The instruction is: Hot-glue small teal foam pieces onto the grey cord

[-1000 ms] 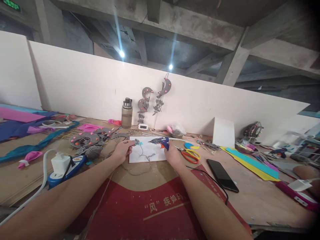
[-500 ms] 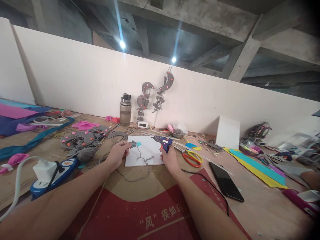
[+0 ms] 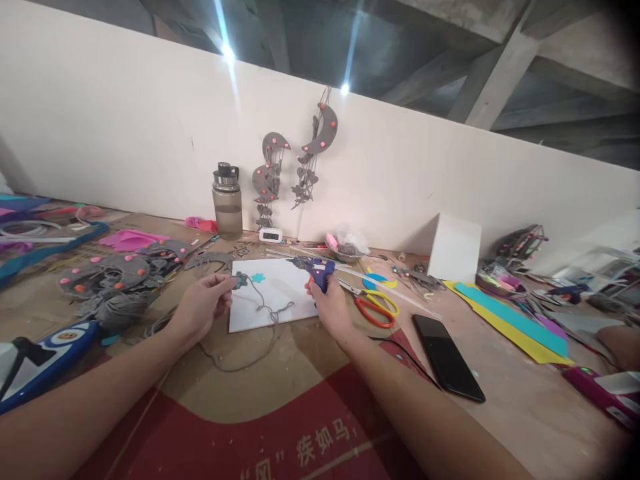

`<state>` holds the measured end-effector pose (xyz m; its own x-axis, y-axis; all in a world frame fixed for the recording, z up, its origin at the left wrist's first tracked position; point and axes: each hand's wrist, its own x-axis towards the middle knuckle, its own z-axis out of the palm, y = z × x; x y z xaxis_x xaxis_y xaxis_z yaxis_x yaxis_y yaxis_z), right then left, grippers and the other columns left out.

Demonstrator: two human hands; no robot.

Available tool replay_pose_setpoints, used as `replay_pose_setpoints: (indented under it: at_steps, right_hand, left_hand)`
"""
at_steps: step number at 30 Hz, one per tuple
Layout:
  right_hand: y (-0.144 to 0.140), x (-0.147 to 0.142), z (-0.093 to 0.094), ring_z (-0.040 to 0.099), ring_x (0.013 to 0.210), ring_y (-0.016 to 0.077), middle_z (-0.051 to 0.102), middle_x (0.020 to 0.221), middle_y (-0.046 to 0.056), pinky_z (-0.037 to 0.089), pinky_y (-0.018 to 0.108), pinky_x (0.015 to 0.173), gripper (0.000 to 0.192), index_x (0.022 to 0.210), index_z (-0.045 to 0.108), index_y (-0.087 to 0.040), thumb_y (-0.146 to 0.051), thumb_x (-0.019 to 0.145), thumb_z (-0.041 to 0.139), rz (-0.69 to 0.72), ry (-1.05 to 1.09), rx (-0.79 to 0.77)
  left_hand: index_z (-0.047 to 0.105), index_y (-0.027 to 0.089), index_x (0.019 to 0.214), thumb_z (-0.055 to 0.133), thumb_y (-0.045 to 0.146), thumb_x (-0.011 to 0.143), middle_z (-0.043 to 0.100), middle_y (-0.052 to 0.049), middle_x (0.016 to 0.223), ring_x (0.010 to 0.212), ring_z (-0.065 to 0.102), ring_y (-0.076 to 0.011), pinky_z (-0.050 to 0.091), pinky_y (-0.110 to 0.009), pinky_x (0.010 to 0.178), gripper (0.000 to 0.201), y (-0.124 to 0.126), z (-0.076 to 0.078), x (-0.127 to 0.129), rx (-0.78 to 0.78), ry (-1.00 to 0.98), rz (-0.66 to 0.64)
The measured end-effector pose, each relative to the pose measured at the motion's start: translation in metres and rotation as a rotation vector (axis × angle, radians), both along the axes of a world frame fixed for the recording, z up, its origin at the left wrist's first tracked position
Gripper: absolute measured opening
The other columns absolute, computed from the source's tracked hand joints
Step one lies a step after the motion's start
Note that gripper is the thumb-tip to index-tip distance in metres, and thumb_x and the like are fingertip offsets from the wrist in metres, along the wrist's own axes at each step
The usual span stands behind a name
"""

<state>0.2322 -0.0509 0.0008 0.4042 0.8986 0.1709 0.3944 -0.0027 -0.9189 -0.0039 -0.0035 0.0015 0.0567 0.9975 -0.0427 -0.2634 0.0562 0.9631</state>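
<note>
My left hand [image 3: 200, 307] pinches a small grey felt piece [image 3: 241, 281] at the left edge of a white sheet [image 3: 280, 303]. A grey cord [image 3: 260, 313] trails from the piece across the sheet and onto the table. A small teal flower shape [image 3: 258, 277] lies on the sheet just right of the piece. My right hand [image 3: 331, 308] grips a blue glue gun [image 3: 315, 269] at the sheet's right edge, its nozzle pointing left above the sheet. A black cable [image 3: 400, 357] runs back from the gun along my right forearm.
Red-handled scissors [image 3: 373, 308] and a black phone [image 3: 447, 365] lie right of my right hand. Grey felt moons with pink dots [image 3: 110, 277] are piled at left. A bottle [image 3: 227, 202] and white box [image 3: 455, 249] stand by the wall. Yellow and teal foam strips [image 3: 510, 320] lie right.
The view has tilted down and shifted, so the table sits higher in frame. Both hands keep their hold; the felt piece and glue gun stay over the white sheet.
</note>
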Motion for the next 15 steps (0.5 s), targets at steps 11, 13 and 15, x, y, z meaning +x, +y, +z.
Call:
replay_pose_setpoints:
  at_steps: [11, 13, 15]
  right_hand:
    - [-0.001, -0.005, -0.018, 0.062, 0.097, 0.0198, 0.067, 0.107, 0.007, 0.045, 0.031, 0.084, 0.03, 0.105, 0.051, -0.021, -0.039, 0.08, 0.053, -0.021, -0.034, -0.04]
    - [-0.005, -0.009, -0.02, 0.061, 0.097, 0.0204, 0.067, 0.107, 0.008, 0.045, 0.031, 0.084, 0.032, 0.105, 0.053, -0.021, -0.039, 0.079, 0.054, -0.017, -0.027, -0.036]
    - [-0.012, -0.015, -0.022, 0.062, 0.097, 0.0209, 0.067, 0.108, 0.007, 0.045, 0.031, 0.083, 0.035, 0.107, 0.053, -0.021, -0.041, 0.079, 0.055, 0.002, 0.0, -0.023]
  left_hand:
    - [0.057, 0.015, 0.065, 0.077, 0.037, 0.059, 0.054, 0.001, 0.052, 0.046, 0.046, -0.0075, 0.03, -0.02, 0.044, 0.03, 0.001, -0.001, 0.012, 0.007, 0.091, -0.093]
    - [0.058, 0.016, 0.067, 0.077, 0.038, 0.058, 0.055, 0.001, 0.053, 0.047, 0.048, -0.0083, 0.032, -0.02, 0.045, 0.031, 0.002, -0.001, 0.011, 0.008, 0.103, -0.056]
    - [0.058, 0.016, 0.07, 0.077, 0.038, 0.058, 0.056, 0.001, 0.055, 0.049, 0.052, -0.0098, 0.036, -0.021, 0.048, 0.032, 0.003, -0.001, 0.009, -0.011, 0.147, -0.053]
